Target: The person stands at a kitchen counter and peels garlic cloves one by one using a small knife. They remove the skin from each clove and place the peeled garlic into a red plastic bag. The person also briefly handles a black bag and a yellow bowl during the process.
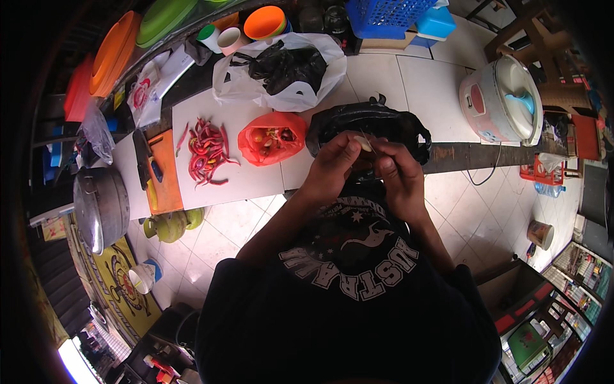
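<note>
My left hand (331, 161) pinches a pale peeled clove, probably garlic (363, 143), between thumb and fingertips. Close against it, my right hand (402, 173) has its fingers bent around a thin narrow thing (368, 142); whether that is a blade edge or a strip of peel I cannot tell. Both hands are above the near side of an open black plastic bag (383, 122), whose contents are hidden in shadow. Left of it, a red plastic bag (247, 149) holds small shallots or garlic. Red chillies (208, 149) lie in a heap farther left on the white tiled counter (259, 185).
An orange cutting board (168, 177) carries a cleaver (142, 158) and a yellow-handled knife (152, 194). Beside it stands a lidded metal pot (100, 206). A white bag (283, 98) lies behind the red one. At right sits a rice cooker (499, 103) with a hanging cord (479, 182).
</note>
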A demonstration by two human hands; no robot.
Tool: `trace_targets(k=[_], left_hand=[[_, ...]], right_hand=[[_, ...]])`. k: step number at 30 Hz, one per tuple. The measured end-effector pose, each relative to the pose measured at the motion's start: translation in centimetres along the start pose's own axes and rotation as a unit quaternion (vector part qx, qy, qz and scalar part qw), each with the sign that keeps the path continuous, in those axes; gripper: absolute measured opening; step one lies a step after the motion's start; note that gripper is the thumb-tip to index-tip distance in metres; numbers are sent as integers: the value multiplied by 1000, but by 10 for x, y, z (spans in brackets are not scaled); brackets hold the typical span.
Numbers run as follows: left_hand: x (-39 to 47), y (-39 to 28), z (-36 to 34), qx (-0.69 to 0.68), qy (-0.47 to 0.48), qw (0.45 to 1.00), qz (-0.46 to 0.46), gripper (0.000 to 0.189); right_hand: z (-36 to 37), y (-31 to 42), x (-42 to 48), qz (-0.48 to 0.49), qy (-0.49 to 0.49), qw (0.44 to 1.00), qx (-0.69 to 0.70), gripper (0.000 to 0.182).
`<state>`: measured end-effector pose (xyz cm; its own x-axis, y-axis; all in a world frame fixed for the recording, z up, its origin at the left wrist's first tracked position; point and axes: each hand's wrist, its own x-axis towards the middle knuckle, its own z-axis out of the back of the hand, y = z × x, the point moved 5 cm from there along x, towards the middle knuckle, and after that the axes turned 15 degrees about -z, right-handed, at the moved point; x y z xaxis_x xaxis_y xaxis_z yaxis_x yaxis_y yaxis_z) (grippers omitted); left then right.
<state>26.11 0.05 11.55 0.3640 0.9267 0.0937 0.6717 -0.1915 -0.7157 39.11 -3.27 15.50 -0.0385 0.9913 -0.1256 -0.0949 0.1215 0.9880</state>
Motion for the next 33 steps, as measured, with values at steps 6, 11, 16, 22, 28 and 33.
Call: trace_targets(k=[6, 11, 16, 22, 28, 33], left_hand=[[-3, 0, 9, -101, 13, 994, 29, 44], [-5, -2, 12, -26, -20, 999, 43, 43], [-4, -3, 10, -6, 1, 1000, 23, 45], [-7, -7, 11, 20, 2, 1000, 7, 44], [-24, -40, 62, 270, -38, 959, -73, 30], [-77, -103, 187, 630, -243, 723, -150, 25]], right_hand=[[-3, 5, -3, 3, -1, 1000, 1, 23], [-4, -2, -5, -12, -2, 1000, 9, 25], [2, -11, -7, -57, -7, 995, 83, 27], [9, -14, -2, -81, -16, 988, 132, 28], [22, -71, 16, -57, -102, 982, -152, 44], [25, -121, 29, -77, -129, 915, -375, 29]])
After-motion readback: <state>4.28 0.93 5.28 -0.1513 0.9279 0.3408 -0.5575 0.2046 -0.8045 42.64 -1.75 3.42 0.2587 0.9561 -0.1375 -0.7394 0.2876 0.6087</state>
